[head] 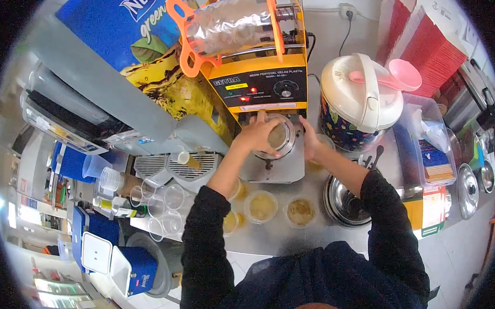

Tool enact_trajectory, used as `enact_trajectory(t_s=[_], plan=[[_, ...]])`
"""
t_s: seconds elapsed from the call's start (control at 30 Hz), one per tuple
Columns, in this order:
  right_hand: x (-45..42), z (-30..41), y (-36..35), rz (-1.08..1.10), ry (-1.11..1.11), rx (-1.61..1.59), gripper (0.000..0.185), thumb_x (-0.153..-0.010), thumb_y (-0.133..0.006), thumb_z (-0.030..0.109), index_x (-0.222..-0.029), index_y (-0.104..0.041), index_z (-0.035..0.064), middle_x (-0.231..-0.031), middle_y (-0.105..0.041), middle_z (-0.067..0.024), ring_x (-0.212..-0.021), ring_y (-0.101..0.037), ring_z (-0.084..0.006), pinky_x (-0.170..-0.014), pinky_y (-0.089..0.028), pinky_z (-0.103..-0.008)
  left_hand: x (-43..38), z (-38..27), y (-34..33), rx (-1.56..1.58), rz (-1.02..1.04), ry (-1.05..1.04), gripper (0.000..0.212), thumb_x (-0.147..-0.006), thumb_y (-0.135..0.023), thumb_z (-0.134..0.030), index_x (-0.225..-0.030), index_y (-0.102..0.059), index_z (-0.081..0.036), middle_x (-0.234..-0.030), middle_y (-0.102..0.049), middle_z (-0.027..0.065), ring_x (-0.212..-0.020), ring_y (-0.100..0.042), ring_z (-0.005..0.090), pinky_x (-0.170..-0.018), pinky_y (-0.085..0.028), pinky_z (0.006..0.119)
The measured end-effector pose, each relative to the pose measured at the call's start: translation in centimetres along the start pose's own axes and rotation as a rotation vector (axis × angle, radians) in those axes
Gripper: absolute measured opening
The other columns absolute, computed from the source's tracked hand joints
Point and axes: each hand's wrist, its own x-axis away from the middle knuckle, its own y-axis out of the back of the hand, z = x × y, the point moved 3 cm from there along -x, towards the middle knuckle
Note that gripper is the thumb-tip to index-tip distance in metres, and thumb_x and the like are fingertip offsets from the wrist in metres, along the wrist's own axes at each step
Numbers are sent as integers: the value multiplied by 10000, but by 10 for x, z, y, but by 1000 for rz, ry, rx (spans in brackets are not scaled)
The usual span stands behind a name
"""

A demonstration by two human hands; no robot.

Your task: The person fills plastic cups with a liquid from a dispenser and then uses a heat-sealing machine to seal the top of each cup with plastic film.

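Note:
A yellow Getra plastic cup sealing machine (265, 83) stands before me, with a roll of clear film (231, 26) on top and red lights lit on its panel. My left hand (262, 136) spreads its fingers around a plastic cup (280, 136) in the metal ring holder at the machine's base. Beside the base on the right is my right hand (310, 139), upright near its edge; its fingertips are partly hidden. Filled plastic cups, one yellowish (261, 207) and one brownish (300, 211), stand on the steel counter nearer to me. Another cup (325, 142) is partly behind my right hand.
A flowered rice cooker (352, 96) with a pink ladle (403, 75) on its lid stands at right, near stacked metal bowls (344, 200) and a clear plastic bin (431, 146). Several empty clear cups (171, 222) and a dispenser's drip tray (194, 167) are at left.

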Motion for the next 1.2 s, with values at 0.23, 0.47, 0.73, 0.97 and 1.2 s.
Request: enact_trajectory(t_s=[0.23, 0.47, 0.73, 0.97, 1.2], plan=[[-14, 2, 14, -63, 6, -76, 571, -841, -368, 464, -1238, -418, 57, -1182, -508, -151, -1109, -459, -318, -975, -309, -466, -9, -14, 23, -68, 219, -70, 826, -445, -777, -234, -1159, -369, -150, -1171, -382, 127, -1111, -412, 366, -900, -379, 449], [38, -4, 2, -410, 698, 450, 630, -859, -399, 421, -1329, -241, 34, -1342, -302, -155, -1214, -329, -289, -989, -284, -415, 52, -38, 78, 60, -180, -210, 795, -459, -734, -202, -1161, -369, -118, -1146, -416, 132, -1065, -448, 354, -833, -439, 419], [136, -43, -45, 343, 551, 587, 859, -734, -416, 670, -1335, -244, 81, -1351, -294, -104, -1181, -374, -235, -925, -313, -368, 138, -47, 109, 912, 181, -285, 884, -475, -717, -242, -1257, -327, -111, -1229, -350, 24, -1054, -428, 181, -729, -447, 306], [179, -78, -60, 320, 744, 1027, 891, -630, -720, 364, -1324, -263, 45, -1315, -331, -113, -1217, -327, -242, -980, -281, -380, 161, -96, 100, 411, 84, -542, 873, -474, -697, -237, -1261, -349, -90, -1222, -407, 91, -1109, -447, 229, -881, -394, 351], [183, -151, -40, 279, 868, 1205, 940, -515, -824, 265, -1272, -317, 37, -1315, -335, -151, -1229, -328, -259, -1015, -259, -384, 210, -139, 42, 258, 75, -405, 920, -473, -774, -345, -1268, -373, -116, -1301, -343, 137, -1133, -432, 319, -905, -389, 396]])
